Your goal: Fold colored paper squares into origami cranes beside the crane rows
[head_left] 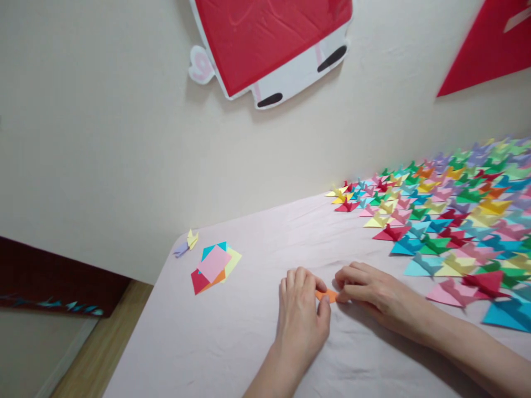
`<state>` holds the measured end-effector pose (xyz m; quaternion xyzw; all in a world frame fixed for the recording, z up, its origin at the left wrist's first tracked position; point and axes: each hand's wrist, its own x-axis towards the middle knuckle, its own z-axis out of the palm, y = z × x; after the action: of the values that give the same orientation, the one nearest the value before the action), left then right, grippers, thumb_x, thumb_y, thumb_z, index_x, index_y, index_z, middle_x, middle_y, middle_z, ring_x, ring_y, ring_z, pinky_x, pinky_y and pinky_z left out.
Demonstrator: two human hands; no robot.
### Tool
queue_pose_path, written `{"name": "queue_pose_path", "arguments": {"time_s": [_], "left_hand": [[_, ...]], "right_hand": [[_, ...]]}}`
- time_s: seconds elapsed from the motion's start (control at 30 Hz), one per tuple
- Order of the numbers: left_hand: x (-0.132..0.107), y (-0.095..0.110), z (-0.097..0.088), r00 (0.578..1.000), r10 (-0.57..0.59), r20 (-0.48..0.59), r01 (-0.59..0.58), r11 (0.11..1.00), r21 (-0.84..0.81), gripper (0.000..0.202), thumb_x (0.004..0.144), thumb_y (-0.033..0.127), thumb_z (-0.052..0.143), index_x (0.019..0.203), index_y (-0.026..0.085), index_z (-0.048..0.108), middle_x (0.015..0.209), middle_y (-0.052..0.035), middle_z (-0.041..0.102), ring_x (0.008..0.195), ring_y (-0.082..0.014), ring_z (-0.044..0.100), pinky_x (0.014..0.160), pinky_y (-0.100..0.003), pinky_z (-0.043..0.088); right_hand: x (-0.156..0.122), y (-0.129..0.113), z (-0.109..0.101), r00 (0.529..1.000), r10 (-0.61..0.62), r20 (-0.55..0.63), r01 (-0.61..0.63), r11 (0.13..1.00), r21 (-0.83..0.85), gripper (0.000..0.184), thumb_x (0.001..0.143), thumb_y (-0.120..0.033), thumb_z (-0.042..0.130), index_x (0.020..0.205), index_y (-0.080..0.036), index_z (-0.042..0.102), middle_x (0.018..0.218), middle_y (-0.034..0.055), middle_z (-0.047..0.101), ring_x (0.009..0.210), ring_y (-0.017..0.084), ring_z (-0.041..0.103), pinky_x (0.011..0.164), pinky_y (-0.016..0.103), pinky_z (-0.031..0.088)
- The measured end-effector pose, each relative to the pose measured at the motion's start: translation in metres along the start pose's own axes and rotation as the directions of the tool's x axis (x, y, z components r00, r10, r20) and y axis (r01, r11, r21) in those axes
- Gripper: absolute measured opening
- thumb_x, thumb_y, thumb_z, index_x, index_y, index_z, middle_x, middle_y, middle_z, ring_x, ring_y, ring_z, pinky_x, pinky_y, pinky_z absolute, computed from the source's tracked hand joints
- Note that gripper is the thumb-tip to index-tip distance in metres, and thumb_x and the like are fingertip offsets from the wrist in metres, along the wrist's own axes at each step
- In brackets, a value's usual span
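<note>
A small piece of folded orange origami paper (327, 297) lies on the table between my hands. My left hand (300, 309) has its fingers curled over the paper's left end, with the thumb at the near side. At the right end, my right hand (375, 292) grips the paper between thumb and fingers. Fingers cover both ends, so only the middle of the paper shows, and its exact fold cannot be made out.
Loose square papers (214, 265) lie in a fanned pile to the left. Two folded paper pieces (186, 243) sit at the table corner. Many colourful paper cranes (456, 221) crowd the right side. A pale cloth (199, 342) covers the table, which meets the wall (124, 138).
</note>
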<state>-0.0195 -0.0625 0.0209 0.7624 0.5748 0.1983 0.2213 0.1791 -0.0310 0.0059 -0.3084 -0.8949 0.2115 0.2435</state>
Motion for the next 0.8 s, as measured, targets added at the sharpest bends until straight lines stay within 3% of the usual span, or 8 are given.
{"name": "queue_pose_path", "arguments": {"time_s": [0.23,0.37,0.47,0.6,0.7,0.8], "left_hand": [[0.000,0.000,0.000,1.000,0.001,-0.002,-0.001,1.000,-0.003,0.016,0.083,0.009,0.053,0.092,0.023,0.053,0.100,-0.0008,0.056,0.099,-0.0213,0.047,0.087,-0.038,0.036],[-0.001,0.001,0.000,1.000,0.001,-0.009,-0.001,1.000,0.002,0.017,0.083,0.009,0.052,0.091,0.023,0.052,0.100,-0.0010,0.056,0.099,-0.0216,0.047,0.087,-0.038,0.036],[-0.002,0.001,0.000,1.000,0.000,-0.016,0.000,1.000,0.011,0.018,0.082,0.007,0.051,0.090,0.023,0.052,0.100,-0.0015,0.056,0.099,-0.0221,0.047,0.086,-0.038,0.036],[-0.003,0.001,0.001,1.000,0.006,-0.030,-0.005,1.000,0.019,0.017,0.082,0.008,0.053,0.091,0.023,0.053,0.100,-0.0013,0.057,0.098,-0.0217,0.047,0.086,-0.037,0.036],[-0.003,0.002,0.003,0.999,-0.001,-0.039,0.002,1.000,0.025,0.015,0.084,0.009,0.053,0.090,0.023,0.053,0.100,-0.0013,0.057,0.098,-0.0216,0.048,0.085,-0.037,0.036],[-0.003,0.003,0.003,0.999,-0.006,-0.046,0.008,1.000,0.030,0.013,0.085,0.011,0.054,0.091,0.023,0.053,0.100,-0.0014,0.057,0.099,-0.0218,0.048,0.086,-0.037,0.035]], "right_hand": [[-0.007,0.003,0.000,0.999,-0.035,-0.018,0.036,0.999,0.024,0.032,0.097,-0.008,0.040,0.084,-0.021,0.067,0.097,0.0063,0.067,0.087,0.017,0.060,0.074,0.027,0.047],[-0.012,0.000,-0.004,1.000,0.009,-0.022,-0.008,0.998,0.058,0.031,0.096,-0.010,0.040,0.084,-0.022,0.066,0.099,0.0063,0.068,0.090,0.018,0.061,0.076,0.029,0.049],[-0.011,-0.009,-0.008,0.987,0.153,-0.056,-0.147,0.983,0.110,0.026,0.093,-0.013,0.042,0.081,-0.022,0.063,0.101,0.0069,0.067,0.093,0.019,0.062,0.080,0.031,0.050],[0.000,-0.025,-0.002,0.892,0.427,-0.148,-0.420,0.904,0.077,0.014,0.087,-0.017,0.047,0.084,-0.022,0.060,0.089,0.0061,0.065,0.088,0.023,0.058,0.080,0.038,0.047],[0.010,-0.032,0.011,0.838,0.512,-0.188,-0.523,0.852,-0.009,0.006,0.079,-0.019,0.056,0.083,-0.021,0.058,0.087,0.0053,0.064,0.085,0.025,0.054,0.076,0.040,0.040],[0.015,-0.033,0.021,0.822,0.535,-0.197,-0.556,0.828,-0.071,0.007,0.076,-0.018,0.058,0.083,-0.021,0.059,0.090,0.0051,0.064,0.087,0.025,0.053,0.078,0.040,0.036]]}}
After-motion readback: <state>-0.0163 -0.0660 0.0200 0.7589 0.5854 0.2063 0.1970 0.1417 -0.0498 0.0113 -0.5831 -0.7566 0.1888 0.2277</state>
